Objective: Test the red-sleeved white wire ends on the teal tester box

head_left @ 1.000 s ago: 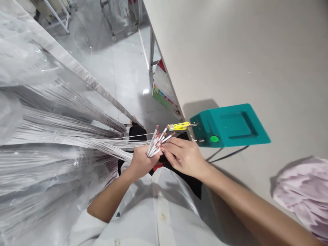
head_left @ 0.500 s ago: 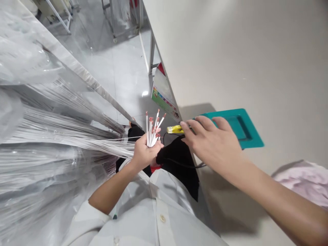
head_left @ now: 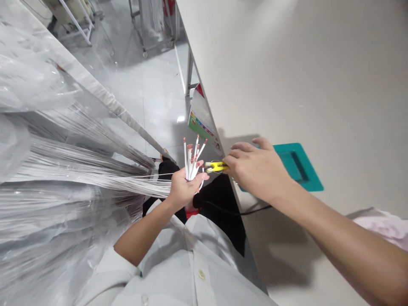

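Observation:
My left hand (head_left: 184,187) is closed round a bundle of white wires (head_left: 192,163). Their reddish, copper-coloured ends fan upward above the fist, while the long lengths run off to the left. One wire end stands a little apart, by my thumb. Over the table edge, my right hand (head_left: 255,170) grips a small yellow two-armed hand tool (head_left: 217,166) with pale tips. Those tips point left and are close beside that wire end; whether they touch it I cannot tell. My palm and fingers hide the back of the tool.
A teal tray (head_left: 310,170) lies on the pale table (head_left: 302,76) behind my right hand. Plastic-wrapped bundles of white wire (head_left: 73,170) hang along a rail (head_left: 121,110) at left. A black cord (head_left: 229,211) crosses near my lap. Pinkish cloth (head_left: 379,225) lies at right.
My right hand has moved slightly left and its fingers have drawn in round the yellow tool. The tool's tips are now near the wires in my left hand, which has shifted slightly right.

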`<state>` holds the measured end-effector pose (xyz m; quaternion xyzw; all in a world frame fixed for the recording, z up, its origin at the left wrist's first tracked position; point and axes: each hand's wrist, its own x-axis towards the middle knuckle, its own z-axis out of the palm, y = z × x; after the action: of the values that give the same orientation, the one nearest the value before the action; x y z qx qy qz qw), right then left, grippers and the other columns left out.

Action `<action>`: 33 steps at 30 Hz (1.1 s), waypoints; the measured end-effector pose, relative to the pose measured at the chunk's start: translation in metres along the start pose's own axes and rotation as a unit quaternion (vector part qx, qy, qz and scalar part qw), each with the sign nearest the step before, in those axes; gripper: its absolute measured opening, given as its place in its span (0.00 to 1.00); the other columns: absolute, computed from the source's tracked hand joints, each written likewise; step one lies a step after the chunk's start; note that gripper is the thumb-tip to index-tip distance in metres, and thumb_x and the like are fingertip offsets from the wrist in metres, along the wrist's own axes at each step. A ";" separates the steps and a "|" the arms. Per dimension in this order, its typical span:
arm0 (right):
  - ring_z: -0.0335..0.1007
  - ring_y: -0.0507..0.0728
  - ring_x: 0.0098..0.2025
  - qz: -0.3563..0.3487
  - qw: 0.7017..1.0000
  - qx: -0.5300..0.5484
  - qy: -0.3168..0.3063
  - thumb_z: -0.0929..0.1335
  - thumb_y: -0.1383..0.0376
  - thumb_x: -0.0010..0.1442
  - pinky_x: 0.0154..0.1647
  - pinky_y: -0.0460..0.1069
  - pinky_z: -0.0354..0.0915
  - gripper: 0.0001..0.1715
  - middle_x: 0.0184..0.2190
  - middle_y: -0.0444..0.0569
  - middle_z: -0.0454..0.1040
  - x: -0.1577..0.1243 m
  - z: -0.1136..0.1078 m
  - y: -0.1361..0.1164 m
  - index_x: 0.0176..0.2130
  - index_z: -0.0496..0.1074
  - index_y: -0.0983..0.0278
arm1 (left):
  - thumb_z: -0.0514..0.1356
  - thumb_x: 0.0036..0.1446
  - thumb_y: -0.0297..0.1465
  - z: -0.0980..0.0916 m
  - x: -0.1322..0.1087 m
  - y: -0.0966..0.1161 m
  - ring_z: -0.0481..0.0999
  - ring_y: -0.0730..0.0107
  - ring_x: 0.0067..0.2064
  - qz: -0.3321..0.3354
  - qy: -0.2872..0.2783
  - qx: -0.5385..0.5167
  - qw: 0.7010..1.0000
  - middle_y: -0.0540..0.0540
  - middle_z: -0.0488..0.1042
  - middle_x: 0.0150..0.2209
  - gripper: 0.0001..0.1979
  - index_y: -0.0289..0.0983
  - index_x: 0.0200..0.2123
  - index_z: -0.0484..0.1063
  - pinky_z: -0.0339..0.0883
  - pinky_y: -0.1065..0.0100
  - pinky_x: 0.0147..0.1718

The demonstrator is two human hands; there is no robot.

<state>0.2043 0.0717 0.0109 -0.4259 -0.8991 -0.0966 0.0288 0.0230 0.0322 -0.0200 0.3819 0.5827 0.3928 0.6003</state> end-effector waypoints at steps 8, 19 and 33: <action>0.66 0.61 0.36 0.000 1.000 0.027 0.014 0.63 0.69 0.57 0.46 0.62 0.51 0.13 0.22 0.49 0.71 0.000 0.003 0.001 0.21 0.64 0.60 | 0.63 0.46 0.33 0.004 0.007 -0.011 0.75 0.64 0.38 0.062 0.019 0.126 0.990 0.46 0.79 0.33 0.11 0.34 0.35 0.77 0.68 0.69 0.37; 0.64 0.65 0.46 0.047 0.998 -0.008 -0.040 0.67 0.57 0.56 0.52 0.64 0.45 0.24 0.42 0.56 0.75 -0.007 -0.011 -0.007 0.50 0.66 0.66 | 0.62 0.48 0.32 0.006 0.005 -0.015 0.77 0.66 0.37 0.087 0.044 0.125 0.987 0.46 0.80 0.38 0.14 0.36 0.40 0.77 0.70 0.70 0.38; 0.71 0.68 0.40 0.073 0.984 0.116 0.118 0.66 0.47 0.54 0.46 0.64 0.58 0.28 0.37 0.58 0.77 -0.015 -0.007 -0.011 0.45 0.72 0.64 | 0.64 0.46 0.34 -0.014 -0.004 -0.012 0.71 0.74 0.26 0.056 0.055 0.073 0.994 0.48 0.77 0.29 0.19 0.36 0.44 0.76 0.66 0.73 0.28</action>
<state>0.2045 0.0521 0.0143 -0.4697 -0.8611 -0.0387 0.1909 0.0093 0.0238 -0.0301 0.4349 0.6197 0.4023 0.5148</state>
